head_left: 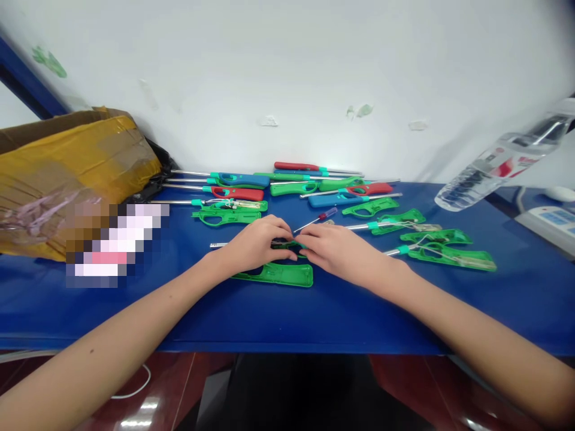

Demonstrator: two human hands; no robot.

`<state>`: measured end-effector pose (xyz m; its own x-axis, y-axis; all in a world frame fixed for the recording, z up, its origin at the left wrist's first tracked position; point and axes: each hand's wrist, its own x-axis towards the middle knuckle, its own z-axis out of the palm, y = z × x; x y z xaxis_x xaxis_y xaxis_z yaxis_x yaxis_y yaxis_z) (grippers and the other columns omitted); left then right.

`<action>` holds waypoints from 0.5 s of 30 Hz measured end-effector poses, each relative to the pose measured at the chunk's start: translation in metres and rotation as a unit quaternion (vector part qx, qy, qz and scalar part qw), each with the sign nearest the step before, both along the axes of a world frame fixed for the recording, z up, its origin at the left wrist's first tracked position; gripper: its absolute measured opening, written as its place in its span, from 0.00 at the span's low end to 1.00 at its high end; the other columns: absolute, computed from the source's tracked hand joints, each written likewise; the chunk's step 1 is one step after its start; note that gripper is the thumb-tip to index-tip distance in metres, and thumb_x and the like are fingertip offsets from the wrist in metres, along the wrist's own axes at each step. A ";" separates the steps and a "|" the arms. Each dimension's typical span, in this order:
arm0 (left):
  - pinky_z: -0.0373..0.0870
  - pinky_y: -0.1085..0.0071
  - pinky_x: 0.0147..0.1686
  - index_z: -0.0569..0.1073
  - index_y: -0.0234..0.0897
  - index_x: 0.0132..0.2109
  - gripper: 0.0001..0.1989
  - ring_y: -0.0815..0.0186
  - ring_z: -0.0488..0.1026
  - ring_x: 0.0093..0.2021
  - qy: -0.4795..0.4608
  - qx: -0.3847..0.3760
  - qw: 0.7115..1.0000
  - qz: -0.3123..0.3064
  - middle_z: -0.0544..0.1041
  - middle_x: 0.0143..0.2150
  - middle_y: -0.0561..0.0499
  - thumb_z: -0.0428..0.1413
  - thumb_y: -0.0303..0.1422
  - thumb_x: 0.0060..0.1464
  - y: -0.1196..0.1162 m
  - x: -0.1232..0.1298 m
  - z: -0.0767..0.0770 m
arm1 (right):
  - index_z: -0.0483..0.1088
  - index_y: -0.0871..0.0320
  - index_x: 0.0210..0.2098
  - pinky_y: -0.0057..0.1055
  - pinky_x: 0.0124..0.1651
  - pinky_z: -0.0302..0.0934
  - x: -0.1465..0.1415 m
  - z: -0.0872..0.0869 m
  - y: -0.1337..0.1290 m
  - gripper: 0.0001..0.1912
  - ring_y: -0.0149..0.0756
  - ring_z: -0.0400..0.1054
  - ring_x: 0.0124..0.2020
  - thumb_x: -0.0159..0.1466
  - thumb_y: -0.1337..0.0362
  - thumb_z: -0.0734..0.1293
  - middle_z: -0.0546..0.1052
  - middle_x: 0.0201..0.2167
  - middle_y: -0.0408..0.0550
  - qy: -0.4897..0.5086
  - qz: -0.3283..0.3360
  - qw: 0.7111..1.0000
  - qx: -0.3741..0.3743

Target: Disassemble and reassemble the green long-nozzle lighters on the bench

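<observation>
My left hand [256, 244] and my right hand [335, 248] meet over the middle of the table, fingers curled round an opened green gas lighter. Most of it is hidden; its metal tube [218, 245] sticks out left past my left hand. Just in front lies a loose green casing half [287, 275], hollow side up. Behind my right hand rests a small screwdriver [320, 219] with a purple handle. To the right are opened lighters, including a green casing with wires [453, 257]. Another opened green lighter [242, 205] lies behind my left hand.
Closed lighters, such as a red one [238, 193] and a blue one [332, 199], lie along the wall. A taped carton [76, 173] stands at left. At right are a tilted-looking water bottle [498, 161] and a white device [550, 224]. The blue table's front edge [287, 346] is near me.
</observation>
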<state>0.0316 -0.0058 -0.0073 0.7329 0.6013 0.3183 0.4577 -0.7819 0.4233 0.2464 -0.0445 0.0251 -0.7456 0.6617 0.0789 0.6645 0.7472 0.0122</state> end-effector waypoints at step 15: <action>0.70 0.66 0.43 0.80 0.36 0.42 0.15 0.60 0.74 0.43 0.011 0.003 1.000 0.002 0.78 0.43 0.46 0.65 0.42 0.53 0.001 -0.001 0.001 | 0.72 0.62 0.48 0.41 0.48 0.67 0.013 -0.007 0.012 0.11 0.45 0.73 0.45 0.69 0.67 0.62 0.75 0.47 0.58 0.037 0.060 0.997 0.009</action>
<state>0.0310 -0.0053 -0.0063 0.7376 0.6020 0.3059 0.4691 -0.7827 0.4090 0.2594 -0.0327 0.0185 -0.8108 0.5663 0.1482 0.5700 0.8214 -0.0202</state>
